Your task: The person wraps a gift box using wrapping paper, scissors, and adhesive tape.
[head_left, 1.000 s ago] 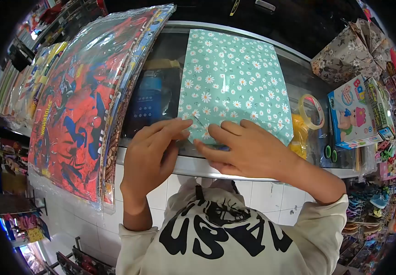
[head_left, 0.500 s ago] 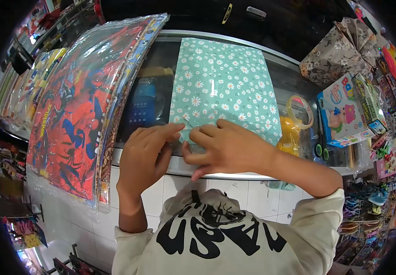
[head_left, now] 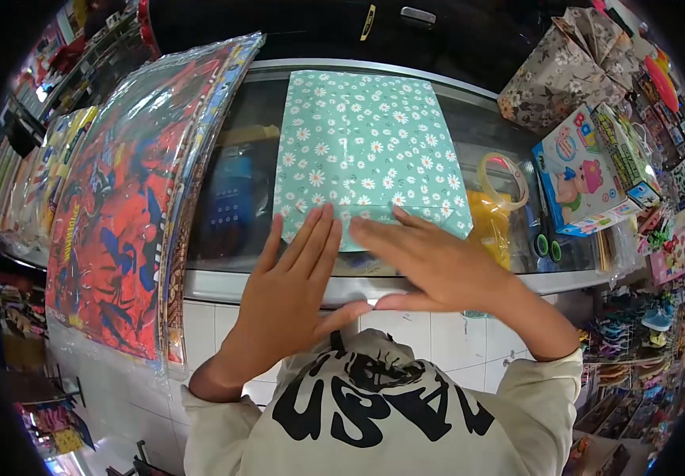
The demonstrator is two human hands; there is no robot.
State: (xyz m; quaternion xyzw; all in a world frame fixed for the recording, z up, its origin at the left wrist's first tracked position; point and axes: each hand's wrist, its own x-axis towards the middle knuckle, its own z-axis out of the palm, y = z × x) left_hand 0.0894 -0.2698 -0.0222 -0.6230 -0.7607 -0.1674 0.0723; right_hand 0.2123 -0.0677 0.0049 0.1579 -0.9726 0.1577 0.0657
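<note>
A flat packet of mint-green gift wrap with white daisies point(head_left: 374, 143) lies on the glass counter, its near edge folded over in a strip with slanted corners. My left hand point(head_left: 295, 282) rests with fingers outstretched on the left part of that fold. Across the right part lies my right hand point(head_left: 442, 266), fingers extended and flat, palm down. Both thumbs point inward near the counter's front edge, their tips close together. Neither hand grasps anything. What is inside the packet, if anything, is hidden.
Right of the packet are a clear tape roll point(head_left: 504, 181), a yellow plastic-wrapped item point(head_left: 489, 230), and scissors with green-ringed handles point(head_left: 547, 247). Beyond stand a toy box point(head_left: 577, 170) and a floral bag point(head_left: 557, 71). Plastic-wrapped Spiderman sheets point(head_left: 128, 214) overhang the counter point(head_left: 223, 285) at left.
My fingers were bent at the packet's near edge; now both hands are flattened on a straight fold there. The left hand has turned and spread. The whole view has shifted slightly.
</note>
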